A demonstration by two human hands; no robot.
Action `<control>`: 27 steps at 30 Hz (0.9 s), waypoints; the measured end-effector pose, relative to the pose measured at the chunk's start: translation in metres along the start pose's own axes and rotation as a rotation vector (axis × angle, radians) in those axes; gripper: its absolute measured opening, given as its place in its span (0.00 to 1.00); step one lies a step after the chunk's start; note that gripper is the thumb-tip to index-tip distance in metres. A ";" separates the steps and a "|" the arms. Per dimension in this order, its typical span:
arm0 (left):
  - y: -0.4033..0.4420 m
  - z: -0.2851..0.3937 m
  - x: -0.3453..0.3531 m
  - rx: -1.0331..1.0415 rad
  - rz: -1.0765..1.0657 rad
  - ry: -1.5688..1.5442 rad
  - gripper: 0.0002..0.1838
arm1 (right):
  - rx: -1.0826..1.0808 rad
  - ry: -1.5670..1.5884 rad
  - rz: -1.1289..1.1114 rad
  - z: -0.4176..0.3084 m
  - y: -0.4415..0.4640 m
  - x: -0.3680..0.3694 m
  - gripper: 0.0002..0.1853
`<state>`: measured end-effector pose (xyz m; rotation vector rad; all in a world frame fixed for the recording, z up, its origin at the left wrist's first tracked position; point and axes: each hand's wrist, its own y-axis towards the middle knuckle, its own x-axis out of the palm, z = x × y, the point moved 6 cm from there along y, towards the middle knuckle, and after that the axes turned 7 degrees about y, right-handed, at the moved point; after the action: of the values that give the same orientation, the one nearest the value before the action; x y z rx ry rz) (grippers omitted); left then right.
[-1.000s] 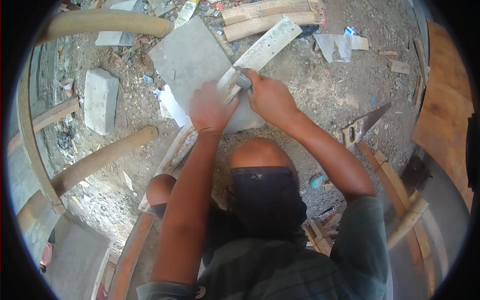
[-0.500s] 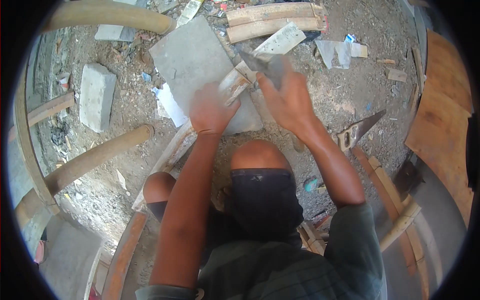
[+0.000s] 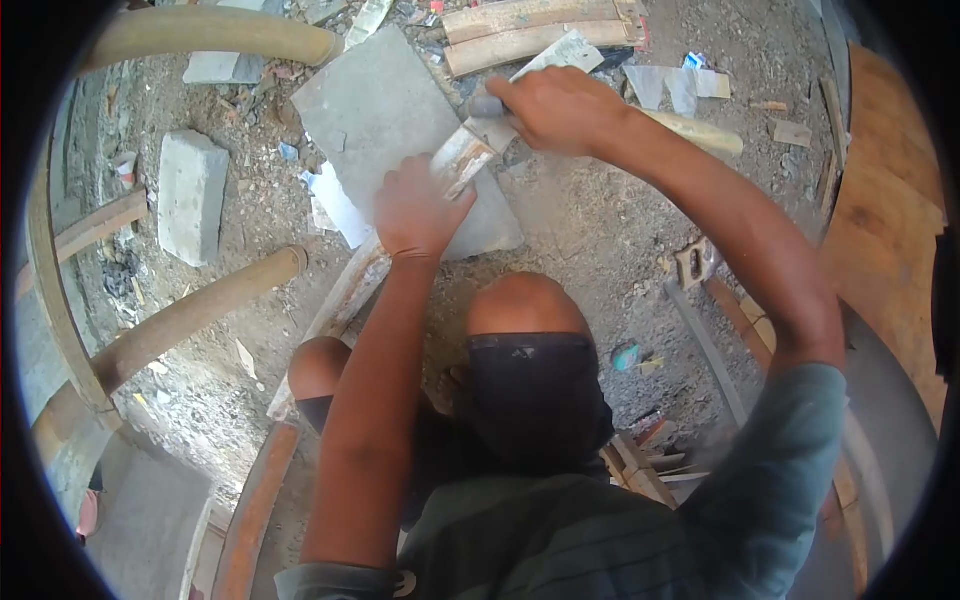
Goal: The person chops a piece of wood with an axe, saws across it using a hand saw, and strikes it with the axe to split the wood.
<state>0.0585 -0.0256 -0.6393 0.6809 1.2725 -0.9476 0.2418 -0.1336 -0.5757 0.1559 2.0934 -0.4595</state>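
Observation:
My left hand (image 3: 415, 210) is wrapped over a long, worn wooden strip (image 3: 463, 165), holding it against a grey concrete slab (image 3: 365, 100). The strip runs down-left past my knee. In my closed right hand (image 3: 560, 105) is a hammer (image 3: 695, 130); its pale handle sticks out to the right. The hammer's rounded grey head sits at the strip's upper end; whether it touches the wood I cannot tell. Just beyond lies a whitish board (image 3: 560, 52), partly covered by my right hand.
A handsaw (image 3: 697, 262) lies on the dirt to the right, its blade mostly behind my forearm. Left are a concrete block (image 3: 192, 197) and a bamboo pole (image 3: 200, 315). Curved slats (image 3: 540, 30) lie at the top, brown sheets (image 3: 885, 170) at the far right.
My right hand has moved up, and the hammer has turned so its handle points right instead of toward me. My left hand stays on the wooden strip.

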 end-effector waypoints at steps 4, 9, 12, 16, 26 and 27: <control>0.004 -0.001 -0.002 -0.010 -0.062 0.004 0.33 | 0.216 0.184 0.180 0.000 -0.004 -0.021 0.19; 0.003 -0.003 0.000 -0.005 -0.037 0.019 0.34 | 0.612 0.427 0.625 0.017 -0.097 0.051 0.21; 0.000 -0.001 0.000 0.019 0.038 0.017 0.35 | 0.837 0.264 0.608 0.016 -0.174 0.106 0.24; -0.001 0.000 -0.003 0.027 0.164 -0.053 0.36 | 0.982 0.331 0.438 0.019 -0.259 0.170 0.26; 0.028 -0.032 -0.024 -0.170 -0.137 -0.169 0.40 | 1.254 0.083 0.538 0.103 -0.409 0.266 0.35; 0.028 -0.035 -0.023 -0.083 -0.025 -0.171 0.41 | 1.283 0.127 0.541 0.106 -0.409 0.266 0.34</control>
<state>0.0655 0.0222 -0.6255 0.5091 1.1649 -0.9471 0.0647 -0.5698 -0.7424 1.4541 1.4606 -1.3841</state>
